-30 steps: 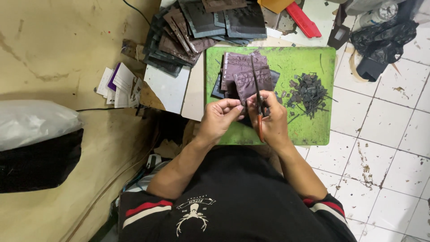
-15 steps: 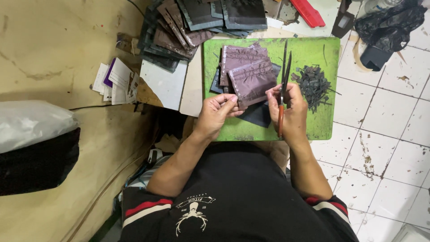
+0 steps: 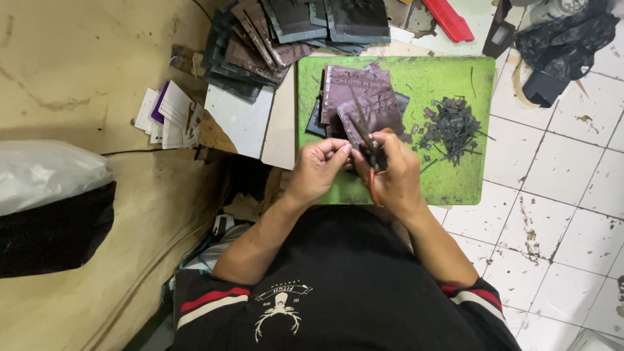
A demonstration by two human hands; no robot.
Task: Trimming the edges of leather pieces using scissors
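Observation:
My right hand point(image 3: 394, 174) grips a pair of scissors point(image 3: 365, 136) with orange handles, blades pointing up and away over the green cutting mat point(image 3: 455, 78). My left hand point(image 3: 318, 166) pinches a small dark piece right beside the blades; the piece is mostly hidden by my fingers. Just beyond my hands lies a small stack of dark purple-brown leather pieces point(image 3: 357, 97) on the mat. A heap of dark trimmings point(image 3: 452, 123) sits on the mat to the right of the scissors.
A larger fanned pile of dark leather pieces point(image 3: 273, 32) lies above the mat. White and purple cards point(image 3: 166, 117) rest at left. A red tool point(image 3: 450, 18) and a black bag point(image 3: 559, 45) sit top right on white tiles. A white and black bundle point(image 3: 49, 201) lies far left.
The scissors swung from upright at the right side of the stack to a slant in front of my left hand. Both hands drew closer together over the mat's near edge.

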